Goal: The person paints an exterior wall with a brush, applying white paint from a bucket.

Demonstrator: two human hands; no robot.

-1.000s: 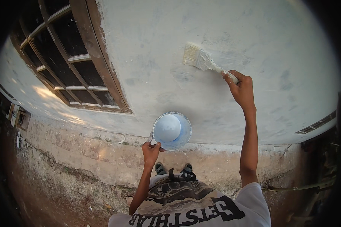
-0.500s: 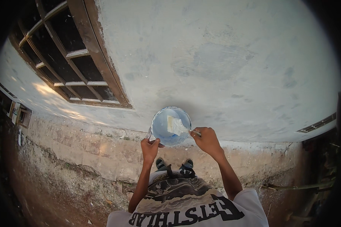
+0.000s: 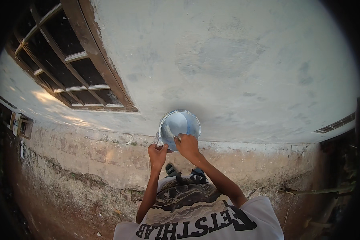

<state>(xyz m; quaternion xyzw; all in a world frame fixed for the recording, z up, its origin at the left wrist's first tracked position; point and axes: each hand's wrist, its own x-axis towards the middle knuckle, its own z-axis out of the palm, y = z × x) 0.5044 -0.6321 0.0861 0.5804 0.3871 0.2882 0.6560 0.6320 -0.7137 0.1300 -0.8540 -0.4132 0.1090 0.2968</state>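
Observation:
A round bucket (image 3: 195,125) with a pale bluish inside and a paint-smeared rim is held in front of me, close to the wall. Its lower left edge is gripped by my left hand (image 3: 157,156), thumb and fingers closed there. My right hand (image 3: 187,145) reaches over the near rim, fingers closed round the handle of a paintbrush. Of the paintbrush (image 3: 169,131), a pale part shows inside the bucket, against the left of its inner wall; the knuckles hide most of the handle.
The pale, patchily painted wall (image 3: 236,92) rises just beyond the bucket. At the upper left is a brown wooden window frame (image 3: 108,66) with several panes. My sandalled feet (image 3: 171,169) stand on a worn paved ledge (image 3: 108,154), with rough ground nearer. A stick (image 3: 316,191) lies at the right.
My right hand has moved left and nearer to my left hand. The paintbrush, before broadside over the bucket's middle, is now turned and at the bucket's left inner side.

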